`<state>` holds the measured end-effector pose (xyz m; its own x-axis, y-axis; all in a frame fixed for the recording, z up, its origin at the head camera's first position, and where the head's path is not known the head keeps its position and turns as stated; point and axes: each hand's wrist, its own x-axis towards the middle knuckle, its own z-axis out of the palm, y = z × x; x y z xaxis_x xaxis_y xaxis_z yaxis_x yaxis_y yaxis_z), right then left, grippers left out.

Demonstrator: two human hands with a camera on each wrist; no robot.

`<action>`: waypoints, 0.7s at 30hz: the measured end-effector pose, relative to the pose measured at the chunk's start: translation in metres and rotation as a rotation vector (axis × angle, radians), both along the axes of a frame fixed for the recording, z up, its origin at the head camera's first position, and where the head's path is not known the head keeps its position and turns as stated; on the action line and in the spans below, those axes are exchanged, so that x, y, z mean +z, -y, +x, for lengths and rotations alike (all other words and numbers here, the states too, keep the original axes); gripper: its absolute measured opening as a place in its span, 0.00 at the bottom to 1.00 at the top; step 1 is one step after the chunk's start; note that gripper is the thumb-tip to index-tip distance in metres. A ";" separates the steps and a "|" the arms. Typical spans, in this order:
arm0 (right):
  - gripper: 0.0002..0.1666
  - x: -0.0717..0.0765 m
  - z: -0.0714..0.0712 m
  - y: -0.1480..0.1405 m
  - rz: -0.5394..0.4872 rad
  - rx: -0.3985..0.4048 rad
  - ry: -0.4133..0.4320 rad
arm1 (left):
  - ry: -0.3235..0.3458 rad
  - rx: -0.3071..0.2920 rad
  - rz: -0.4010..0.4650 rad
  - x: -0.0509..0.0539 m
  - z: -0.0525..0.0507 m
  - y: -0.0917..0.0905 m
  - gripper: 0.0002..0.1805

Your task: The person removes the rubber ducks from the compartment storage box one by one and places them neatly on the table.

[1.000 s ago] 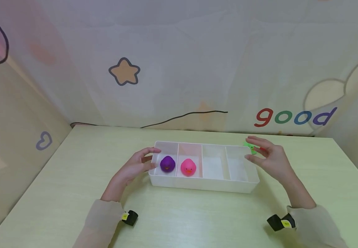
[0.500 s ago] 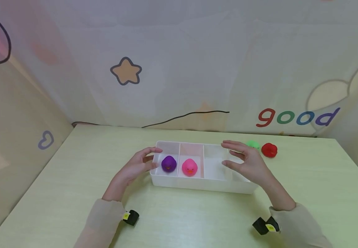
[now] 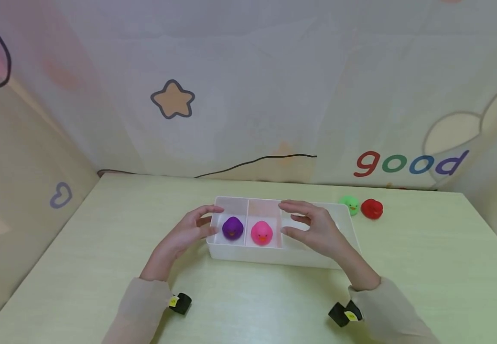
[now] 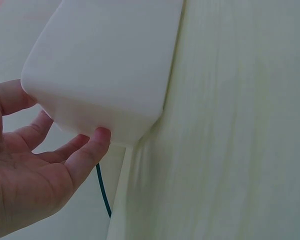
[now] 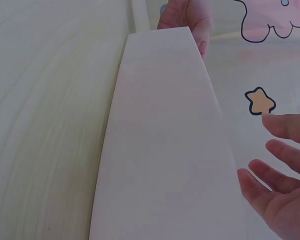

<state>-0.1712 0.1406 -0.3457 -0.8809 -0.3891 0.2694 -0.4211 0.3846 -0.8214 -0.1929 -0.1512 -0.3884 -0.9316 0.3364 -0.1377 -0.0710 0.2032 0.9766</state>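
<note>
A white tray (image 3: 270, 255) with dividers stands on the table; its leftmost compartment holds a purple duck (image 3: 232, 228) and the one beside it a pink duck (image 3: 262, 232). At the tray's left end, my left hand (image 3: 187, 230) rests its thumb and fingers against the wall, as the left wrist view shows on the white end (image 4: 100, 55). Over the compartments right of the pink duck hovers my right hand (image 3: 319, 233), thumb and fingers spread apart with nothing between them. It partly hides those compartments. In the right wrist view, its fingers are beside the tray's long wall (image 5: 160, 130).
Behind the tray's right end sit a green duck (image 3: 350, 205) and a red duck (image 3: 372, 209) on the table (image 3: 437, 248). A printed cloth (image 3: 248, 105) hangs along the table's back edge.
My right hand has moved left from the tray's right end to over its middle, uncovering the green and red ducks. My left hand has stayed at the left end.
</note>
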 end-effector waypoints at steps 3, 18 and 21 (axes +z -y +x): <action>0.28 0.000 -0.001 0.007 -0.014 0.021 0.011 | -0.007 0.004 0.004 0.001 0.000 0.002 0.24; 0.26 -0.008 -0.011 0.033 0.067 0.045 0.072 | -0.024 -0.014 0.031 -0.001 -0.001 -0.001 0.24; 0.26 -0.010 -0.014 0.037 0.143 0.038 0.107 | -0.021 -0.004 0.026 -0.001 -0.001 -0.001 0.24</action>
